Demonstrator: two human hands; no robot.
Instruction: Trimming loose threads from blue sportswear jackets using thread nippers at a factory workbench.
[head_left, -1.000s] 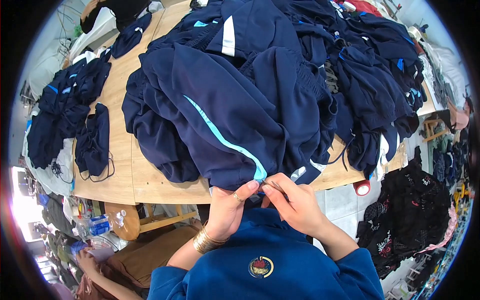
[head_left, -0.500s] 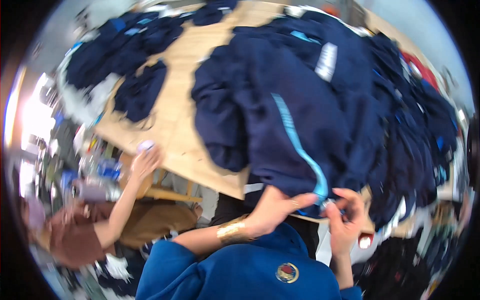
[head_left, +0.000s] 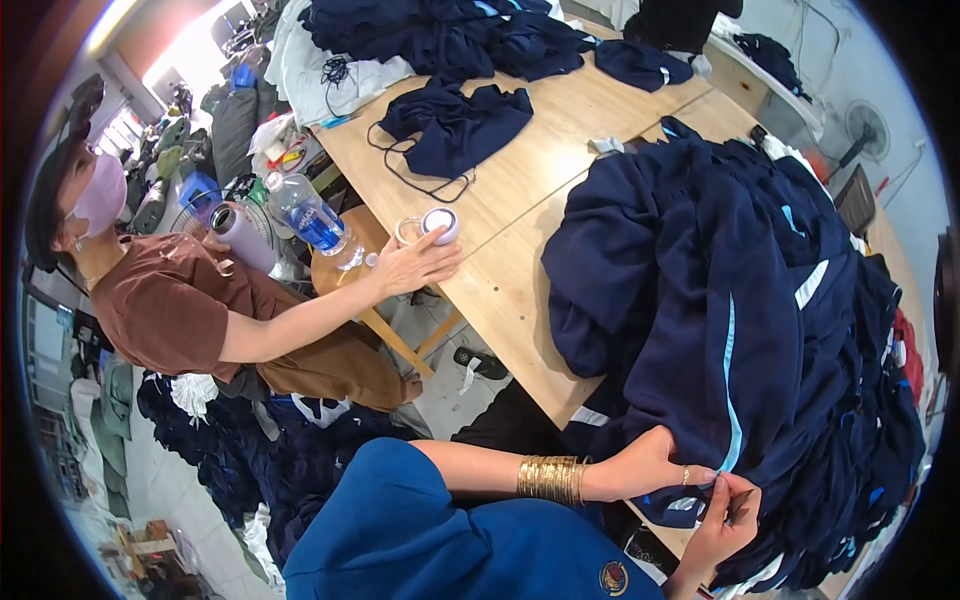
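A navy garment point(head_left: 670, 330) with a light blue stripe point(head_left: 733, 400) lies over the table's near edge, on a heap of similar cloth. My left hand point(head_left: 650, 468) is closed on its edge, thumb and fingers at the lower end of the stripe. Right beside it, my right hand point(head_left: 725, 520) has its thumb and finger pinched together at that same stripe end. Something small and dark shows within the right hand's curled fingers, too little of it to name.
A person in brown point(head_left: 180, 300) at the left holds a lilac flask point(head_left: 243, 238) and reaches a white-and-purple lid point(head_left: 440, 226) over the wooden table point(head_left: 500, 290). A water bottle point(head_left: 315, 220) stands on a stool. Navy pieces point(head_left: 455, 130) lie across the table.
The view has swung leftward, so the garment and my hands sit further right. My right hand's fingertips have come in against the left thumb at the stripe's end. The co-worker's hand still holds the lid.
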